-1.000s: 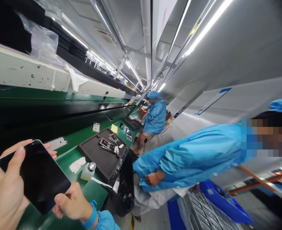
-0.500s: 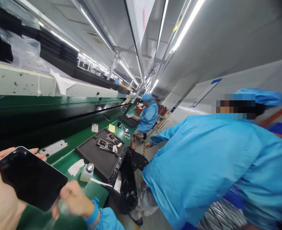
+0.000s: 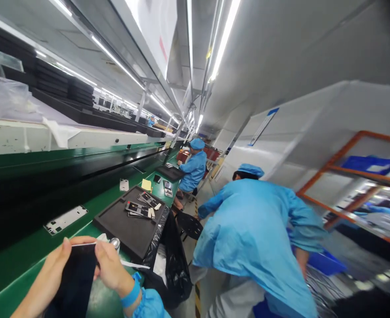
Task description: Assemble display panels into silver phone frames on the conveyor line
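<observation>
A smartphone (image 3: 73,282) with a dark screen is held between both hands at the lower left, its lower end cut off by the frame. My left hand (image 3: 51,274) wraps round its left side, thumb near the top edge. At the phone's upper right corner, my right hand (image 3: 110,265) grips with thumb and bent fingers; a blue wristband and sleeve show behind it. Just behind my right hand, the metal cap of a bottle (image 3: 115,242) peeks out, the rest hidden. A white paper strip (image 3: 133,265) lies beside the right hand.
A black foam tray (image 3: 115,216) bears several stacked phone parts (image 3: 140,208) on the green bench. White plates (image 3: 67,218), a yellow pad (image 3: 146,184) and phones lie farther along. A black bag (image 3: 177,260) hangs at the bench edge. One co-worker (image 3: 258,238) bends at right; another (image 3: 195,168) sits farther off.
The phone has turned more upright and shifted lower, with my right hand now at its upper corner. The near co-worker has moved away and bent down. My view has swung slightly right.
</observation>
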Demonstrator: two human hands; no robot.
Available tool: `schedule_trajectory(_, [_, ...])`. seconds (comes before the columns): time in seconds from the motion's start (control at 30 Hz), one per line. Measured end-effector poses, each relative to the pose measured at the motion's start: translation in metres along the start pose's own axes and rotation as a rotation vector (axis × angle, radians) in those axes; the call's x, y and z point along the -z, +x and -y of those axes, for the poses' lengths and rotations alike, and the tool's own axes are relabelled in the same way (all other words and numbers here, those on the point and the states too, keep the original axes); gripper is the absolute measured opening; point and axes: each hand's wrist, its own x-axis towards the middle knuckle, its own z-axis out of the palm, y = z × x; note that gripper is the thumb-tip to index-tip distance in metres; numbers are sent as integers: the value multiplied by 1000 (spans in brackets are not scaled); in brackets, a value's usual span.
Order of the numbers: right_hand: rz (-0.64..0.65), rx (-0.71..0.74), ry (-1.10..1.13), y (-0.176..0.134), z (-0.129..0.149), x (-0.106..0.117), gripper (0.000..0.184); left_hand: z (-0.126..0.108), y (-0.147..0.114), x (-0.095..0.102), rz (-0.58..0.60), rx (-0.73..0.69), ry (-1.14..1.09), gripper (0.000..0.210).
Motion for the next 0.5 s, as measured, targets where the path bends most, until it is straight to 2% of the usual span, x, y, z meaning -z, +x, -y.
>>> schedule_trajectory(0.07, [-17, -43, 44, 2, -10, 0, 91, 6, -4, -16, 8, -33, 26, 49])
schedule_trajectory(0.17, [-81, -70, 133, 2, -32, -1, 86, 12, -8, -31, -6, -1, -19, 49])
schedule_trajectory(0.23, [-74, -88, 163, -1, -41, 7, 88, 9, -3, -28, -12, 26, -73, 54])
schedule_trajectory(0.27, [-81, -77, 129, -4, -43, 16, 92, 6, 3, -21, -53, 37, -120, 55])
schedule_trajectory(0.3, [-96, -62, 91, -7, -42, 30, 96, 0, 10, -11, -115, 43, -168, 57])
schedule_trajectory(0.33, [-155, -10, -21, -10, -41, 48, 100, -6, 20, 3, -248, 59, -255, 54])
schedule_trajectory(0.37, [-247, 40, -211, -12, -39, 70, 102, -13, 31, 18, -344, 64, -278, 52])
schedule_trajectory(0.43, [-371, 50, -343, -12, -36, 121, 97, -27, 55, 50, -526, 54, -286, 57])
schedule_trajectory(0.5, [-482, 41, -483, -7, -37, 170, 87, -37, 76, 76, -669, 13, -280, 43])
